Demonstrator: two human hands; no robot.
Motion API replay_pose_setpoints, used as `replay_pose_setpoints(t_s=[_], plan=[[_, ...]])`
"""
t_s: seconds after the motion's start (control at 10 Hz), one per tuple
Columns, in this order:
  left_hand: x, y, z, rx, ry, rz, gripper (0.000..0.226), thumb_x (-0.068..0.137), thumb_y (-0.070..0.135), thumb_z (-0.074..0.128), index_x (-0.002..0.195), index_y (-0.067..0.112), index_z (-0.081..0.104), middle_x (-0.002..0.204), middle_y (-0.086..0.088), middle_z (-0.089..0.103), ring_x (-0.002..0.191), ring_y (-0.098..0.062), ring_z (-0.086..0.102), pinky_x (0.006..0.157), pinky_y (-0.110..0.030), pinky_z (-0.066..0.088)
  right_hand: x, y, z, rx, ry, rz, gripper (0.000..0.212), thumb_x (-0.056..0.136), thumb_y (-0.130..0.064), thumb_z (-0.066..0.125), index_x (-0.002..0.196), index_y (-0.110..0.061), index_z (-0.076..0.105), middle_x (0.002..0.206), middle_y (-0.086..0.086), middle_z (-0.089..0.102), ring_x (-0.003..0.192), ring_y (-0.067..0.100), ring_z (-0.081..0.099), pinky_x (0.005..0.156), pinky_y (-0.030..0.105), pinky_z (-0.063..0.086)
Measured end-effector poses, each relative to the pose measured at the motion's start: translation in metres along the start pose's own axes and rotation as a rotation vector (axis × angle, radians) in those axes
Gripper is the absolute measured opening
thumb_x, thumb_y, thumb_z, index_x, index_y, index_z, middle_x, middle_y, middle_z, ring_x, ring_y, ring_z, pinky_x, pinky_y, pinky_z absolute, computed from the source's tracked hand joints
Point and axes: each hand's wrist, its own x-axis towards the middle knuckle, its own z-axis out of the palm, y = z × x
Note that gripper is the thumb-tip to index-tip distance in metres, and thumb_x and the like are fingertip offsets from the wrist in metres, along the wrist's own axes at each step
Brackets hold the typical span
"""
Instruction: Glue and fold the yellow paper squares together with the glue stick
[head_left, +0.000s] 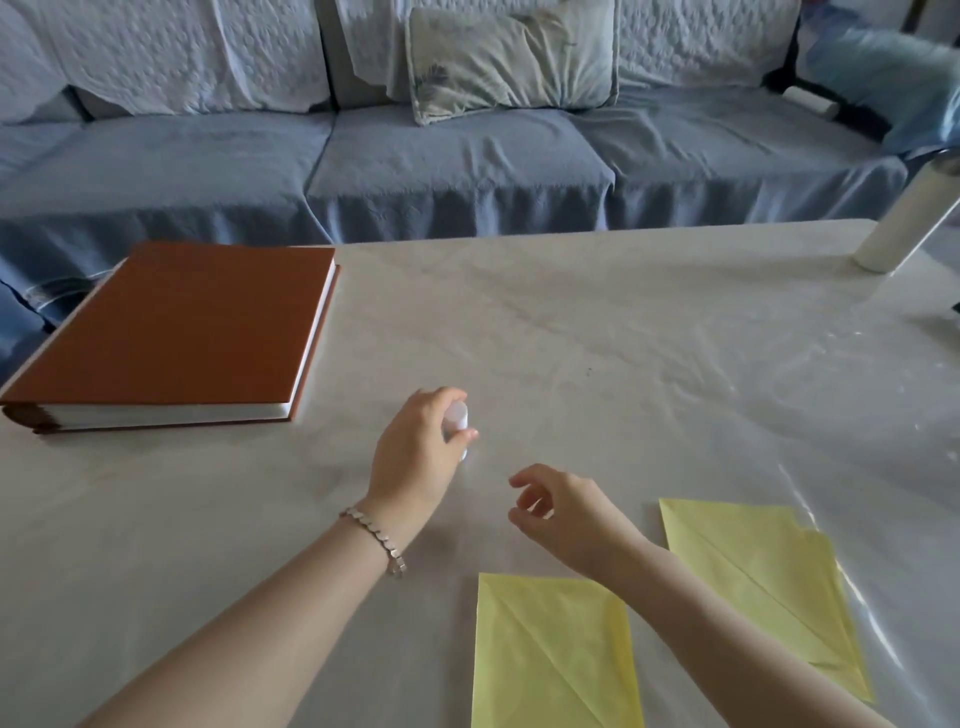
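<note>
My left hand (415, 452) grips a small white glue stick (458, 420) upright on the table, near the middle. To its right my right hand (561, 512) hovers just above the table with loosely curled fingers, holding nothing. Two yellow paper squares lie flat at the near side, each with a diagonal crease. One yellow square (550, 660) lies in front of me, partly under my right forearm. The other yellow square (763, 582) lies further right.
A thick brown-covered book (176, 332) lies at the table's left. A white roll (904, 223) stands tilted at the far right corner. The white table (571, 338) has a glossy cover. A blue sofa (457, 166) with a cushion runs behind it.
</note>
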Motion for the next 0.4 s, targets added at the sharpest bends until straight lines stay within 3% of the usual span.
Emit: replay_pose_setpoints(t_s=[0.1,0.3,0.4], plan=[[0.000,-0.007,0.004,-0.007,0.006,-0.018,0.040,0.082,0.014,0.069,0.120,0.012,0.059,0.111,-0.003,0.058,0.091,-0.017,0.053,0.072,-0.016,0.033,0.000,0.003,-0.003,-0.033,0.009,-0.003,0.030,0.087,-0.026,0.057,0.117,-0.021,0.056,0.092,-0.009,0.059,0.083,0.011,0.057,0.081,0.027,0.048],[-0.001,-0.008,0.001,0.014,-0.079,-0.038,0.053,0.084,0.022,0.067,0.133,0.021,0.047,0.105,0.006,0.052,0.089,-0.014,0.051,0.077,-0.023,0.039,-0.002,0.005,-0.007,-0.082,-0.011,0.039,0.028,0.087,-0.025,0.054,0.115,-0.022,0.057,0.089,-0.011,0.058,0.082,0.010,0.055,0.081,0.027,0.048],[-0.001,-0.005,-0.006,0.004,-0.038,-0.044,0.058,0.083,0.025,0.068,0.134,0.017,0.044,0.123,-0.003,0.052,0.115,-0.019,0.050,0.089,-0.030,0.041,-0.003,0.002,-0.015,-0.101,-0.015,0.033,0.028,0.088,-0.026,0.054,0.115,-0.023,0.057,0.088,-0.013,0.057,0.081,0.009,0.053,0.080,0.027,0.048]])
